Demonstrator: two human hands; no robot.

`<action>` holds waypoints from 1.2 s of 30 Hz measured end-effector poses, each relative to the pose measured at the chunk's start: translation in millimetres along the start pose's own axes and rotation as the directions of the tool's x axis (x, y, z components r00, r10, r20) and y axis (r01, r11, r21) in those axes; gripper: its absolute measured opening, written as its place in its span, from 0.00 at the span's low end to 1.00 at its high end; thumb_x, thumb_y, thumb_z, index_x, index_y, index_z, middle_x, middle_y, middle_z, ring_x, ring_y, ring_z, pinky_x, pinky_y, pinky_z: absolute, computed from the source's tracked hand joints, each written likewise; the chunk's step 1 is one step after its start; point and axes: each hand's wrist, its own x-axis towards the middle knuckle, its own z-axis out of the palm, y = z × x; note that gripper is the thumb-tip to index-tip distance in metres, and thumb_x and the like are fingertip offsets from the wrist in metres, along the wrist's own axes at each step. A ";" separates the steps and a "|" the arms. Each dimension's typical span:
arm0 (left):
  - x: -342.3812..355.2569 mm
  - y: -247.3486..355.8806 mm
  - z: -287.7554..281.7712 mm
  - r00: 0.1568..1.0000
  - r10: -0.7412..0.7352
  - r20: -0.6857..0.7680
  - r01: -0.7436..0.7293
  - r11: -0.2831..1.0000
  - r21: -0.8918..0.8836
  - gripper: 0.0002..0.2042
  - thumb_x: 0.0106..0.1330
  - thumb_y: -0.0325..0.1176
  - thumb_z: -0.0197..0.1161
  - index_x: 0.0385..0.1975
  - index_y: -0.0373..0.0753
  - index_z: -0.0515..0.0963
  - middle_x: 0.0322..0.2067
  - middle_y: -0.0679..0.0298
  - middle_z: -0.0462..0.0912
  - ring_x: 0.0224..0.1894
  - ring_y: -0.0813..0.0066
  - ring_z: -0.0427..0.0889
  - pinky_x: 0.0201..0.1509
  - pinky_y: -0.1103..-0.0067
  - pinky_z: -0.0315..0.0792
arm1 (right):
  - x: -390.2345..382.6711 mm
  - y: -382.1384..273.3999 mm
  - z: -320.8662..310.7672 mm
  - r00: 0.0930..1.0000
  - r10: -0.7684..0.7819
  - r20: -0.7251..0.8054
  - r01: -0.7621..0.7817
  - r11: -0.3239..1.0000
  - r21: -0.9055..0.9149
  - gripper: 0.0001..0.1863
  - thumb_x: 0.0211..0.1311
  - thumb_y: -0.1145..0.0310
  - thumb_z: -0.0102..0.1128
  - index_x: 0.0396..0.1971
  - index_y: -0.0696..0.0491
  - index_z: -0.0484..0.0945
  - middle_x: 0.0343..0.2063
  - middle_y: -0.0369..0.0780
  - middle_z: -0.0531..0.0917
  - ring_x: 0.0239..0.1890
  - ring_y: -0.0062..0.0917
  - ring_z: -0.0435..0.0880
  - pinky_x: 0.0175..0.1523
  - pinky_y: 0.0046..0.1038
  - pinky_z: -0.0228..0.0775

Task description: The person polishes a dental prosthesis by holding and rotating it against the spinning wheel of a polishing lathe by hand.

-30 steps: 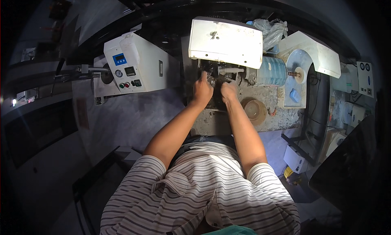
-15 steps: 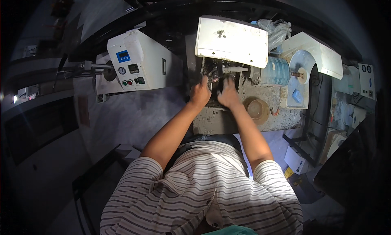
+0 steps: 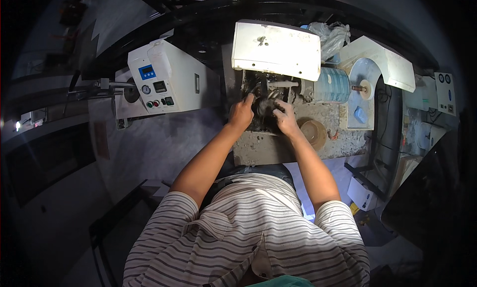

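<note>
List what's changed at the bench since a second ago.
The right hand has shifted slightly rightward and closer to the body, the left hand slightly leftward, so the gap between them is wider. A dark, blurred thing now shows between them; whether either hand grips it is unclear. The white cover, round bowl and control box stayed put.

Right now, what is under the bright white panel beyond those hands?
By the near edge of the white panel, a pale rod shows; by its right corner, a ribbed bluish container. Anything directly beneath is covered and cannot be seen.
</note>
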 end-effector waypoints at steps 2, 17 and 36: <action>3.4 2.1 4.0 0.999 -0.016 -0.046 0.012 0.996 -0.093 0.18 0.50 0.18 0.52 0.43 0.34 0.70 0.26 0.46 0.79 0.27 0.46 0.78 0.30 0.61 0.73 | 5.6 4.3 0.9 0.992 -0.111 -0.066 0.108 0.993 -0.048 0.18 0.44 0.71 0.56 0.38 0.63 0.76 0.34 0.55 0.80 0.38 0.49 0.79 0.44 0.34 0.70; 40.4 26.2 20.7 0.930 -0.353 -0.096 0.332 0.925 -0.184 0.22 0.48 0.20 0.53 0.48 0.30 0.68 0.34 0.41 0.78 0.39 0.41 0.75 0.47 0.58 0.67 | 37.5 52.5 26.8 0.810 0.478 -0.341 -0.343 0.856 0.387 0.07 0.50 0.78 0.58 0.30 0.61 0.82 0.26 0.37 0.83 0.28 0.20 0.76 0.37 0.25 0.67; 7.9 9.6 -11.3 0.971 -0.178 -0.159 0.166 0.982 -0.089 0.17 0.49 0.18 0.51 0.42 0.27 0.70 0.24 0.41 0.77 0.29 0.43 0.78 0.33 0.59 0.72 | 34.9 46.1 63.4 0.987 -0.008 0.158 0.071 0.915 -0.396 0.24 0.47 0.70 0.53 0.48 0.61 0.71 0.46 0.56 0.74 0.51 0.47 0.72 0.58 0.37 0.63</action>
